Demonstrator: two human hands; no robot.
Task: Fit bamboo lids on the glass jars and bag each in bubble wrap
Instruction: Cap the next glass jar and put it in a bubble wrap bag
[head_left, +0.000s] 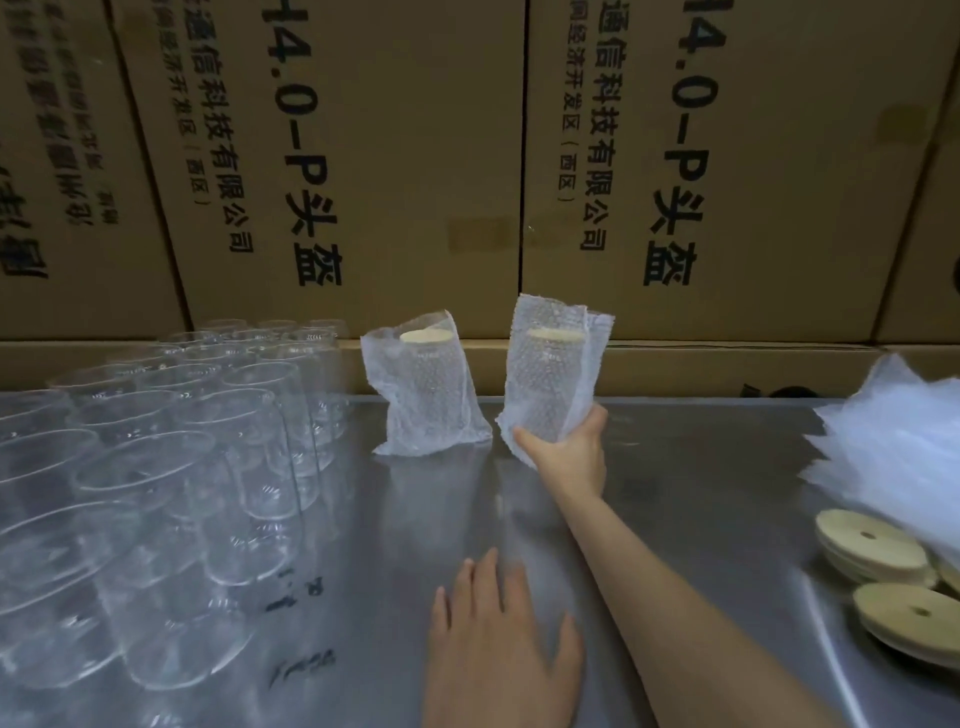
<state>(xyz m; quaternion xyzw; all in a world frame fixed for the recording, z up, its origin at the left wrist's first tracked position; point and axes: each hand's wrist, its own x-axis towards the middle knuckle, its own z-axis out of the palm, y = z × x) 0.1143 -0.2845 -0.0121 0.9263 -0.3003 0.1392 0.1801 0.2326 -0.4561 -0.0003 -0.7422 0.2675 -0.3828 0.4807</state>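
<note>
Bagged jar gripped low by right hand, above table

The scene is dim and evenly lit, with a cool cast. The metal table carries soft, smeared reflections, brightest just in front of the cardboard boxes behind it. Corners darken, and the boxes' edges bow outward from wide-angle distortion. The glass jars left of the table's middle are blurred, as is the bubble wrap stack at its right edge.
</note>
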